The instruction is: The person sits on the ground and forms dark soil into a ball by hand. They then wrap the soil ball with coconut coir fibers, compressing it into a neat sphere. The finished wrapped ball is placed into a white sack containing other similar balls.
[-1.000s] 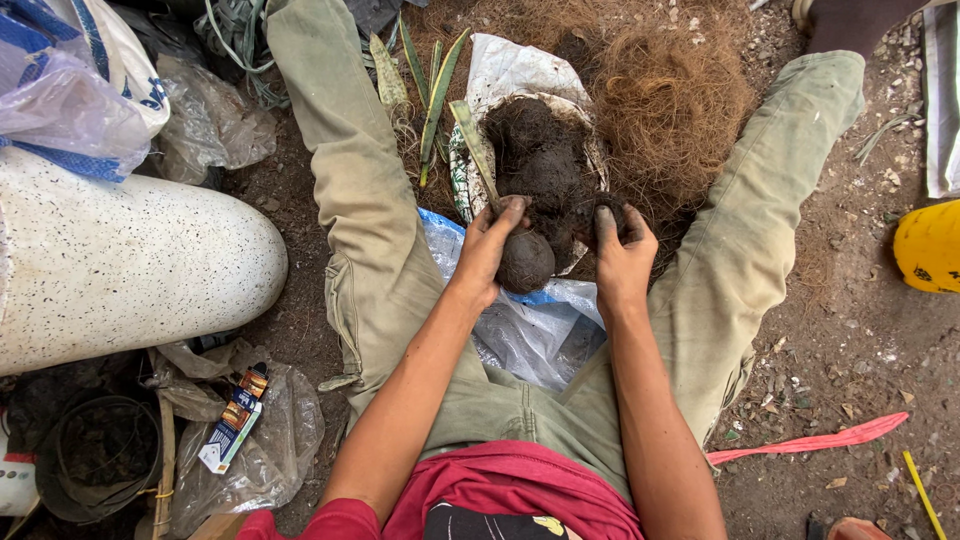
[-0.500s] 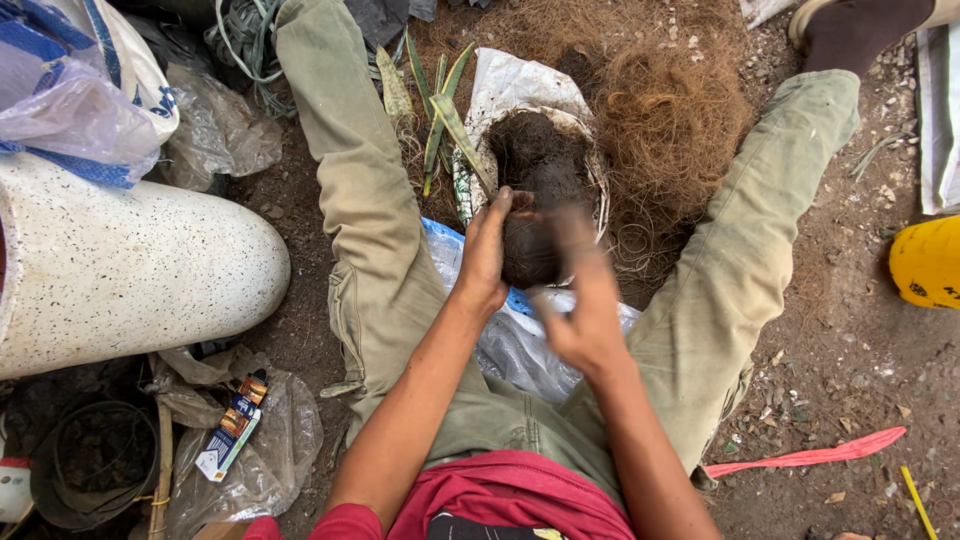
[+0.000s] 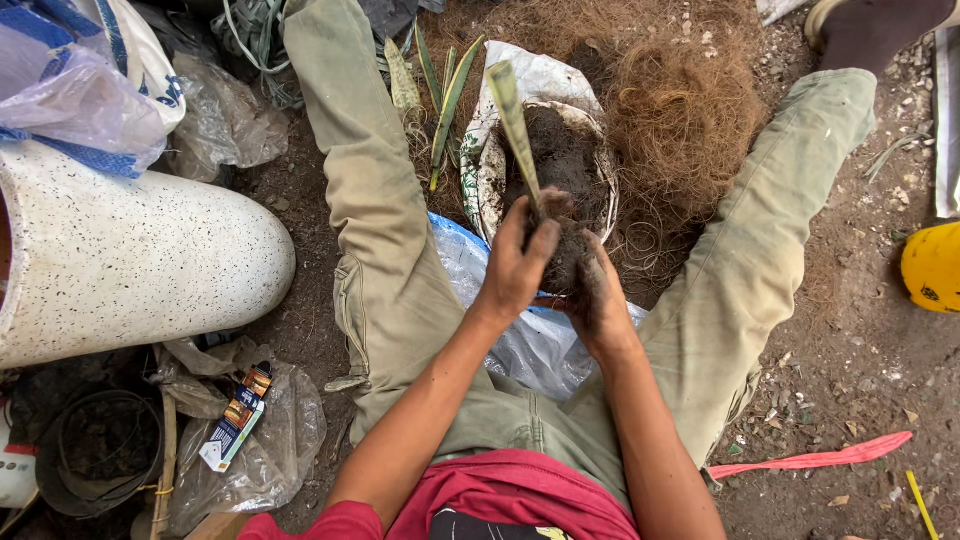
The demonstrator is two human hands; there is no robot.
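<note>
1. Soil, dark and damp, is packed into a ball point(image 3: 566, 262) that both hands press between them, above the clear bag point(image 3: 520, 340) spread across the person's lap.
2. Left hand point(image 3: 518, 262) is curled closed on the base of a long green leaf point(image 3: 515, 125), which stands up out of the ball; right hand point(image 3: 600, 300) is cupped tight under and beside the ball.
3. To do this well, I judge the left hand should keep the leaf upright and centred while the right squeezes evenly all round, so no crack opens. Turn the ball a little between squeezes; loose crumbs then drop onto the bag, not the ground.
4. Just beyond the hands a white sack point(image 3: 540, 85) holds a bowl of soil point(image 3: 555, 160), between the knees. A heap of brown fibre point(image 3: 680, 110) lies beside it, touching the right leg.
5. Count: one ball, one leaf in hand, and about four spare leaves point(image 3: 440, 90) on the ground by the left leg.
6. One speckled white pot point(image 3: 130, 260) lies on its side at the left edge of the ground.
7. One yellow helmet point(image 3: 935, 265) sits at the right edge, and one pink strip point(image 3: 815, 458) lies near the bottom right corner.
</note>
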